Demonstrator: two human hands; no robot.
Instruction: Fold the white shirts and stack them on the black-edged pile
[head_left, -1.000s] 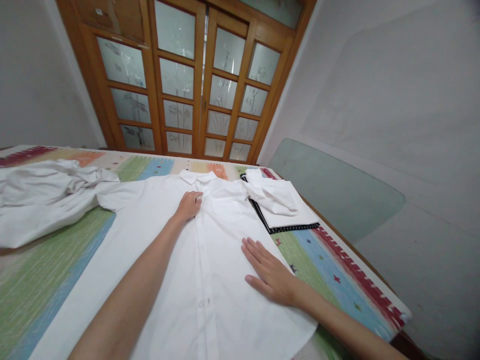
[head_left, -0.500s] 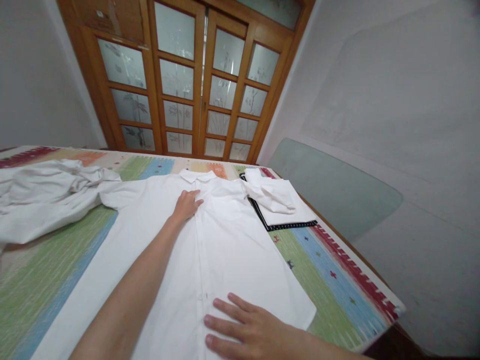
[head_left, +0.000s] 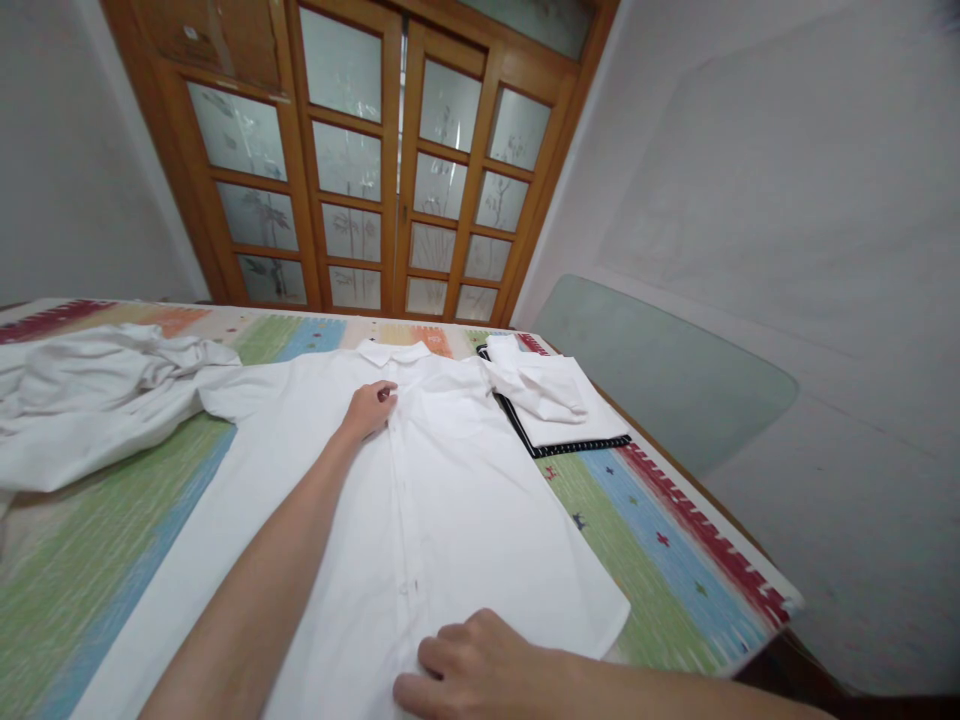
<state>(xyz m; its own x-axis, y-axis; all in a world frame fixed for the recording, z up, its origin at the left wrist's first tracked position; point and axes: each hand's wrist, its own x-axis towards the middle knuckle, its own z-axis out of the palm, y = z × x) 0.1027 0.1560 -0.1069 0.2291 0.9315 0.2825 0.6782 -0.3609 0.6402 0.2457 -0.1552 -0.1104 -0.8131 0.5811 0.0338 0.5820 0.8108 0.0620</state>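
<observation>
While a shirt (head_left: 487, 520) lies flat, collar (head_left: 394, 353) toward the table's (head_left: 660, 505) far edge, left hand (head_left: 370, 408) narrowly curled, right hand (head_left: 476, 665) curled lower, grips unclear.

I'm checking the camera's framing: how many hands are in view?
2: the left hand below the collar of the white shirt, the right hand over its lower front.

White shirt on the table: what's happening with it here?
A person is handling a white shirt spread front up on a striped cover. The left hand is at the button strip below the collar; the right hand is curled at the lower front, its grip unclear. Crumpled white fabric lies left, folded white fabric right.
</observation>
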